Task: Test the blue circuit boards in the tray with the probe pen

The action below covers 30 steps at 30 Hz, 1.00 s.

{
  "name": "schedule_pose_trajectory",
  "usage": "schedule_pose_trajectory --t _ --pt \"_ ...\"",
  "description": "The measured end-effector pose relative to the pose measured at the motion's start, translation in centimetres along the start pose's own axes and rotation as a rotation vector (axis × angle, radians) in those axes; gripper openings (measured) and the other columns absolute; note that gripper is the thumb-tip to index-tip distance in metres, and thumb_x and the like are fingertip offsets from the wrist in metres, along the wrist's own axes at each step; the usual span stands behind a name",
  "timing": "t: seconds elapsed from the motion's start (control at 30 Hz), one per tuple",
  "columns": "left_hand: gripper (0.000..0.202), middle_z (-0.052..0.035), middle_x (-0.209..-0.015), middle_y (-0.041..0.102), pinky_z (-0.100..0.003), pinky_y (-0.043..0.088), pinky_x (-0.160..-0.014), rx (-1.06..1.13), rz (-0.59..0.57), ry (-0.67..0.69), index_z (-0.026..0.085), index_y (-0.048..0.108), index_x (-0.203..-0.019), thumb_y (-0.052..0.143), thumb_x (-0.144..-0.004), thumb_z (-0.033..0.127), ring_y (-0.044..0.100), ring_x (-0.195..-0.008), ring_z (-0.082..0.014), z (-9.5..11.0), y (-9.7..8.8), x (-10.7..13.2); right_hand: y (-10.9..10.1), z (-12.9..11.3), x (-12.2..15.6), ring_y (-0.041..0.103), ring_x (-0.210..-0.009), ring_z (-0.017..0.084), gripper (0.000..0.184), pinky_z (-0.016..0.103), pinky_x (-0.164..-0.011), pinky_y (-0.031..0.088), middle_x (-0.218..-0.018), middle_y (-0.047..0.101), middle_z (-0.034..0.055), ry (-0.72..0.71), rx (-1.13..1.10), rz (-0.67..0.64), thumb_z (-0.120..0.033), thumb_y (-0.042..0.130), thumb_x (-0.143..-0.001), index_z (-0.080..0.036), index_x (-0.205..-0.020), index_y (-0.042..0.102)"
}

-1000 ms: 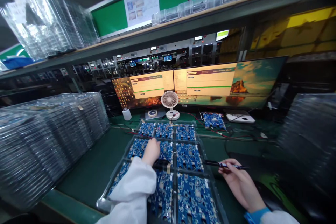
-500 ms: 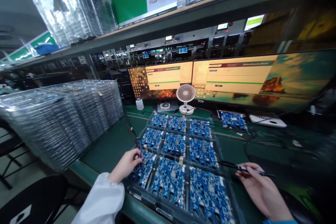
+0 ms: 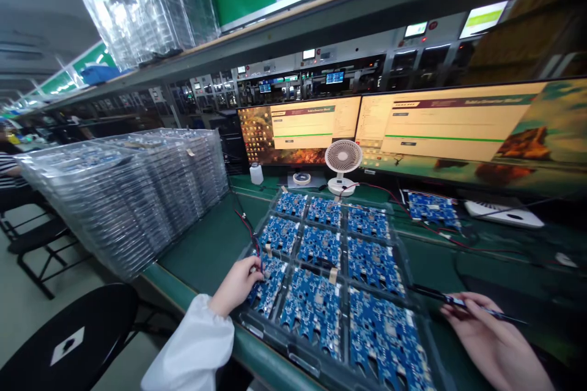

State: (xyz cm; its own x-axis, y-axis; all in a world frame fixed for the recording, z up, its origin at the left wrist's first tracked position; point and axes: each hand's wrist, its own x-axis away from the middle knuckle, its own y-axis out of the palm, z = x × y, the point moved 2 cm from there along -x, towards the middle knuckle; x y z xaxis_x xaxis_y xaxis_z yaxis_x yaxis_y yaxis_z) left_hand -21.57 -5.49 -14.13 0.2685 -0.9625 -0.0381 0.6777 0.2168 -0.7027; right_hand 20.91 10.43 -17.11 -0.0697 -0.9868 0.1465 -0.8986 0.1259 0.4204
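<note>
A clear plastic tray (image 3: 300, 361) holds several blue circuit boards (image 3: 316, 308) in rows of compartments. At its left side, over the front left board, my left hand (image 3: 236, 286) is closed in a pinch on the end of a thin cable (image 3: 252, 233) with red and dark wires; the fingertips hide that end. Off the tray's right edge, my right hand (image 3: 499, 339) grips a slim black pen (image 3: 452, 300) with pale marks on its barrel. The pen points left, its tip near the tray's right rim.
Tall stacks of clear trays (image 3: 151, 195) stand on the left. Behind the boards are a small white fan (image 3: 343, 159), a white bottle (image 3: 256, 174), two monitors (image 3: 302, 128) and another blue board (image 3: 433, 209) with wires. A shelf (image 3: 284, 27) runs overhead; a black stool (image 3: 68, 342) stands lower left.
The view has swung left, so the scene sits farther right. My left hand still pinches the cable at the front left board, and my right hand still holds the pen beside the tray.
</note>
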Motion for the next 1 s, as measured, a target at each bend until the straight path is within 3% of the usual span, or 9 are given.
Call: schedule_pose_trajectory --t 0.5,0.67,0.77,0.87,0.93,1.0 --pt "0.009 0.0 -0.081 0.066 -0.024 0.041 -0.076 -0.051 -0.057 0.027 0.021 0.057 -0.078 0.05 -0.078 0.015 0.059 -0.079 -0.0159 0.3 0.0 -0.2 0.1 0.2 0.1 0.059 -0.066 0.015 0.051 0.021 -0.06 0.057 -0.072 0.061 0.0007 0.078 -0.031 0.035 -0.04 0.092 -0.025 -0.023 -0.064 0.064" --pt "0.012 -0.0019 -0.079 0.065 -0.026 0.042 -0.077 -0.097 -0.015 0.03 0.02 0.054 -0.069 0.05 -0.074 0.01 0.059 -0.079 -0.0165 0.8 0.4 0.2 0.0 0.2 0.0 0.058 -0.067 0.015 0.047 0.022 -0.059 0.057 -0.073 0.06 0.0009 0.072 -0.017 0.029 -0.041 0.091 -0.029 -0.023 -0.063 0.064" --pt "0.006 -0.004 -0.085 0.066 -0.029 0.043 -0.081 -0.09 0.032 0.015 0.02 0.062 -0.075 0.056 -0.073 0.018 0.06 -0.084 -0.0186 0.6 0.1 0.3 -0.1 0.4 -0.3 0.058 -0.067 0.016 0.047 0.022 -0.059 0.057 -0.072 0.06 0.0018 0.071 -0.015 0.031 -0.041 0.09 -0.028 -0.022 -0.063 0.065" --pt "0.021 -0.0062 -0.082 0.07 -0.033 0.046 -0.08 0.171 0.103 -0.135 0.018 0.067 -0.084 0.057 -0.076 0.034 0.062 -0.078 -0.0201 -0.4 -1.3 0.4 -0.1 0.5 -0.4 0.058 -0.067 0.016 0.047 0.022 -0.059 0.057 -0.072 0.06 0.0026 0.069 -0.024 0.031 -0.041 0.09 -0.03 -0.022 -0.064 0.065" --pt "0.029 -0.0071 -0.08 0.072 -0.033 0.048 -0.076 0.526 0.124 -0.255 0.016 0.066 -0.09 0.058 -0.075 0.039 0.063 -0.073 -0.0185 -1.0 -2.6 0.7 -0.2 0.6 -0.4 0.058 -0.066 0.016 0.046 0.022 -0.058 0.057 -0.072 0.06 0.0033 0.071 -0.028 0.033 -0.04 0.09 -0.03 -0.022 -0.064 0.065" --pt "0.036 -0.0058 -0.087 0.073 -0.03 0.05 -0.075 0.871 0.201 -0.271 0.017 0.062 -0.098 0.066 -0.069 0.038 0.063 -0.072 -0.0152 -1.2 -3.9 0.9 -0.2 0.7 -0.4 0.058 -0.066 0.017 0.046 0.023 -0.058 0.057 -0.072 0.06 0.004 0.076 -0.031 0.034 -0.04 0.09 -0.029 -0.022 -0.064 0.065"
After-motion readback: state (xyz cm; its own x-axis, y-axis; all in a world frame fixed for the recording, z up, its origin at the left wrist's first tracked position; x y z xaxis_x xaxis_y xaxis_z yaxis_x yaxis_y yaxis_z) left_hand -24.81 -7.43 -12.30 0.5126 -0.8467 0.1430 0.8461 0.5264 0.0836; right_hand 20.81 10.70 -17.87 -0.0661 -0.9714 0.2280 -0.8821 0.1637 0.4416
